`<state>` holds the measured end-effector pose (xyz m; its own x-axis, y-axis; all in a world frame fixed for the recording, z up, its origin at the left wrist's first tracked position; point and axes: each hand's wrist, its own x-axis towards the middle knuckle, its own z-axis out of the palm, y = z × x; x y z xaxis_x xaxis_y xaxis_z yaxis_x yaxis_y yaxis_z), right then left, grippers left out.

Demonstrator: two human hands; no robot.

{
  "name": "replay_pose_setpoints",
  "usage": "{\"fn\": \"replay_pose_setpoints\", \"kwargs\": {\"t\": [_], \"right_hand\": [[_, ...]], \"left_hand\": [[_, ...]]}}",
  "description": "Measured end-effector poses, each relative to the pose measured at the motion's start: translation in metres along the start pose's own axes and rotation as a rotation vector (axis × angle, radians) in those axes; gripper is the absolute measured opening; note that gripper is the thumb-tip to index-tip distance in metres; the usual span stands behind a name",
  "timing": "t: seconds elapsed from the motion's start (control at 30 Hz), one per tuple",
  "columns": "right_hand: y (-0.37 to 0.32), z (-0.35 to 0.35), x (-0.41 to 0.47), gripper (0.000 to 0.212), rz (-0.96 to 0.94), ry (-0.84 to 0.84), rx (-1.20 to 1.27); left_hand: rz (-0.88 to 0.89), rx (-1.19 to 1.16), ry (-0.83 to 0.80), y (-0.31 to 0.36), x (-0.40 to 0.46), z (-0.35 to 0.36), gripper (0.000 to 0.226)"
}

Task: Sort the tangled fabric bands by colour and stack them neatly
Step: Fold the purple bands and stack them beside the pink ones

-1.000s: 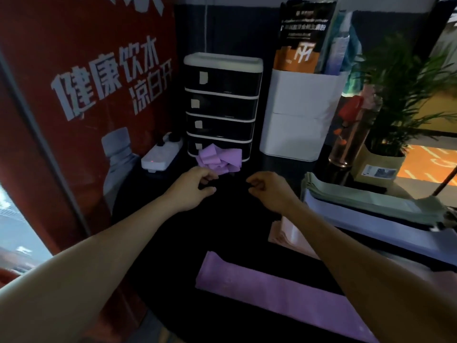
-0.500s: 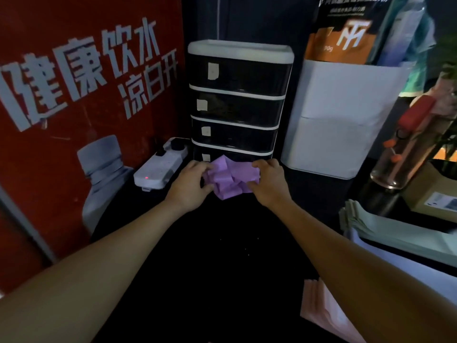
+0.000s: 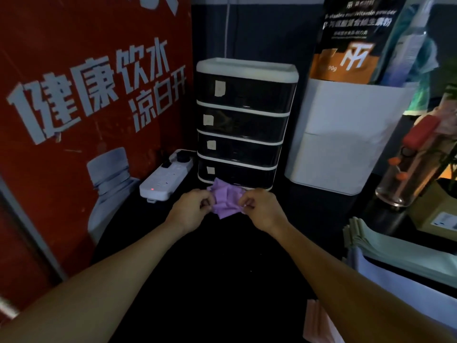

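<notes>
A crumpled purple fabric band [image 3: 226,200] is bunched between both hands, just in front of the drawer unit on the black table [image 3: 222,280]. My left hand [image 3: 190,210] pinches its left side with curled fingers. My right hand [image 3: 262,209] pinches its right side. At the right edge lies a stack of pale green bands [image 3: 385,246] over light blue bands [image 3: 405,280]. A pink stack [image 3: 319,323] shows at the bottom, partly hidden by my right forearm.
A black four-drawer unit [image 3: 243,125] stands right behind the hands. A white power strip [image 3: 164,178] lies to its left by a red poster wall [image 3: 74,107]. A white bin [image 3: 346,134], a glass bottle [image 3: 410,169] and a cardboard box [image 3: 435,216] stand at the right.
Both hands reached forward to the purple bundle by the drawers and took hold of it; now they have drawn it slightly toward me and pinch its two sides.
</notes>
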<state>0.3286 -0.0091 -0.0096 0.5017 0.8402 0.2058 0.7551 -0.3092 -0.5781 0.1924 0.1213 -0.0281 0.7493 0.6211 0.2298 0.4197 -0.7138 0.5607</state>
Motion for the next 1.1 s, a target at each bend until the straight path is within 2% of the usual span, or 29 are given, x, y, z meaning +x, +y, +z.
{"fn": "replay_pose_setpoints", "kwargs": {"t": [0.13,0.33,0.47,0.63,0.8,0.97,1.1], "right_hand": [[-0.019,-0.018,-0.018,0.019,-0.032,0.056,0.081],[-0.043,-0.045,-0.045,0.01,-0.031,0.111,0.234],[-0.054,-0.066,-0.061,0.014,-0.053,0.144,0.32],[-0.061,-0.086,-0.075,0.018,-0.067,0.146,0.295],[-0.065,-0.097,-0.083,0.01,-0.092,0.167,0.29],[-0.062,-0.109,-0.084,0.008,-0.085,0.282,0.184],[-0.073,-0.122,-0.081,0.009,-0.123,0.37,0.193]], "left_hand": [[0.047,-0.104,0.075,0.01,-0.02,-0.022,0.013],[0.054,-0.207,0.169,0.038,-0.044,-0.064,0.02],[0.088,-0.254,0.219,0.059,-0.058,-0.087,0.021],[0.139,-0.357,0.253,0.085,-0.073,-0.109,0.021],[0.114,-0.468,0.242,0.094,-0.081,-0.119,0.022],[-0.04,-0.639,0.357,0.091,-0.086,-0.126,0.027],[-0.003,-0.686,0.336,0.101,-0.088,-0.134,0.026]]}}
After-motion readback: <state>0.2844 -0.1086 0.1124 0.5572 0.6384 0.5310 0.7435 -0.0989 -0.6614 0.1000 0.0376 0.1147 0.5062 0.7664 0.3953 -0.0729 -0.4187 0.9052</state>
